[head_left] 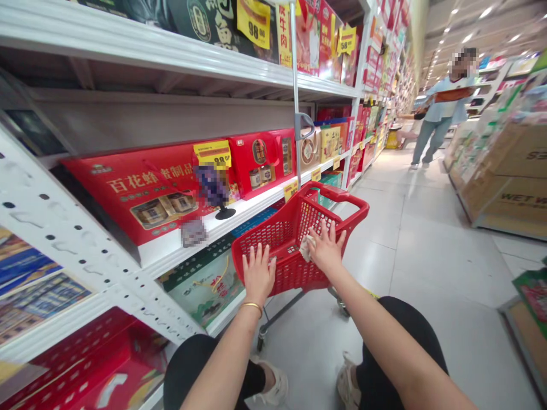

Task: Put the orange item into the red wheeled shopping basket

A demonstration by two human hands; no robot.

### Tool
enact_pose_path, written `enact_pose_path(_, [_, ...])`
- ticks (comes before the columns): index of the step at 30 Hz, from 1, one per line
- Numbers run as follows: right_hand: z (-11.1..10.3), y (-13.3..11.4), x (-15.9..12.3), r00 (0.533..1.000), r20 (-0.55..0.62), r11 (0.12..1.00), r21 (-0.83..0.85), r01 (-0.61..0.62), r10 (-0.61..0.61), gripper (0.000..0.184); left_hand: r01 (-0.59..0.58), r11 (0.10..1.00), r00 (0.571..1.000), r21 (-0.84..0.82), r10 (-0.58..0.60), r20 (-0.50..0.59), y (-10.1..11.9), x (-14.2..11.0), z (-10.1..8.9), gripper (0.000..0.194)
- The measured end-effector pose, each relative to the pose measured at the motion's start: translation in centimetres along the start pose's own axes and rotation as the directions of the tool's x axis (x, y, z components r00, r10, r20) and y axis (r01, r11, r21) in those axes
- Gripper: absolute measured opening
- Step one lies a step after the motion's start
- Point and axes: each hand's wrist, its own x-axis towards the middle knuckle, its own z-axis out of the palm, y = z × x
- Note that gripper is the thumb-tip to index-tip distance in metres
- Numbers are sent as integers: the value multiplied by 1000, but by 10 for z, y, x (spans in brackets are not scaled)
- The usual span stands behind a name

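A red plastic shopping basket on wheels (pixel 294 228) stands in the aisle in front of my knees, its handle raised. My left hand (pixel 257 272) rests on the basket's near rim with fingers spread. My right hand (pixel 327 247) lies flat with fingers spread on the basket's right side, pressing a small white cloth (pixel 306 248) against it. A gold bangle sits on my left wrist.
White shelving (pixel 171 57) on the left holds red gift boxes (pixel 145 191) with yellow price tags. Cardboard boxes (pixel 508 176) line the right side. A person in a light blue top (pixel 440 114) stands far down the aisle. The grey tiled floor (pixel 427 256) runs ahead.
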Motion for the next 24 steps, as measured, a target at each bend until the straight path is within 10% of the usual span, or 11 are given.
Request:
enact_pose_path(9, [15, -27, -25, 944, 66, 943, 102, 317, -324, 53, 2, 1000, 1000, -2, -2, -13, -1, -1, 3, 57])
enact_pose_path(19, [-3, 6, 5, 999, -15, 999, -39, -34, 34, 56, 17, 1000, 1000, -16, -17, 18, 1, -1, 0, 58])
enact_pose_path(24, [7, -18, -17, 991, 21, 991, -5, 133, -133, 54, 29, 999, 999, -24, -28, 30, 0, -1, -1, 58])
